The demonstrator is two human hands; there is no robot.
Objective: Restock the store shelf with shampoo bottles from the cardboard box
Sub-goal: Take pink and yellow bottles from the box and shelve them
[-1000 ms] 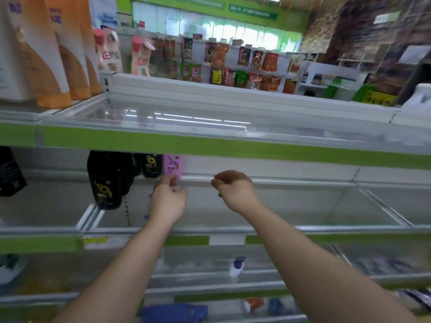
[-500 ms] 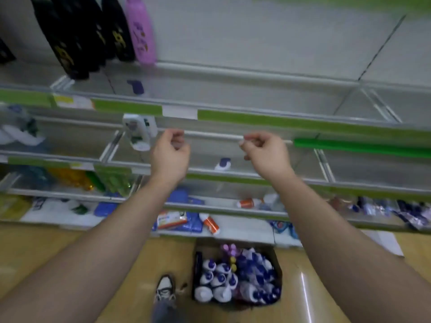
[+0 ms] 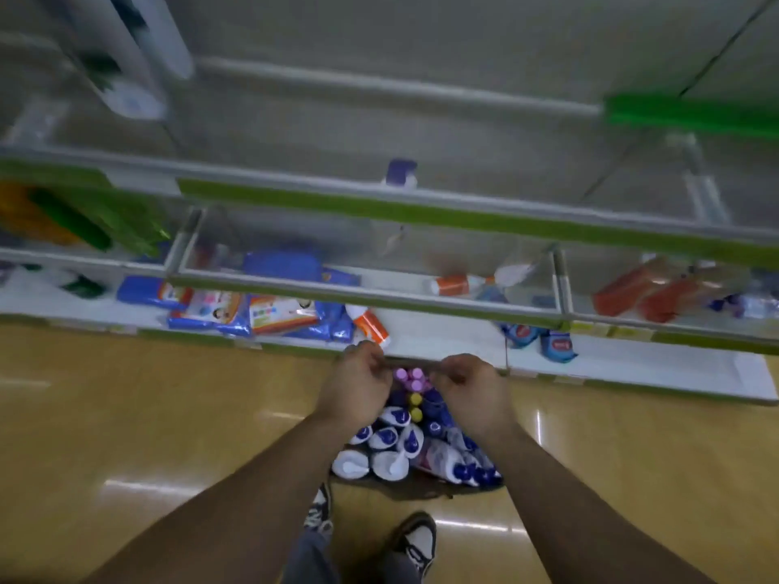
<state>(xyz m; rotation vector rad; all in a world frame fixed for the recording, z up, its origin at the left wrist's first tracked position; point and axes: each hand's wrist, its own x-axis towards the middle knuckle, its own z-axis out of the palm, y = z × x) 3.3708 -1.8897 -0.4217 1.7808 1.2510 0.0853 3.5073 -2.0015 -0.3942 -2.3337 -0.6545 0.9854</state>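
On the wooden floor below me stands the cardboard box (image 3: pixel 404 490), packed with upright shampoo bottles (image 3: pixel 390 440): white ones with blue caps, plus a few pink caps (image 3: pixel 409 376) and yellow caps (image 3: pixel 415 400) at the far end. My left hand (image 3: pixel 358 387) and my right hand (image 3: pixel 470 387) hover side by side over that far end. Both have curled fingers and hold nothing that I can see. The green-edged shelf (image 3: pixel 421 214) runs across above them, with one purple-capped bottle (image 3: pixel 400 172) on it.
Blue packets (image 3: pixel 236 307) and an orange-and-white bottle (image 3: pixel 371 326) lie on the white bottom shelf just beyond the box. Orange packs (image 3: pixel 632 288) sit at the right. My shoes (image 3: pixel 415 541) stand right behind the box. A white bottle (image 3: pixel 130 90) stands at the upper left.
My view has tipped down from the upper shelves to the floor. Both hands came down from shelf height to just over the box, fingers curled throughout.
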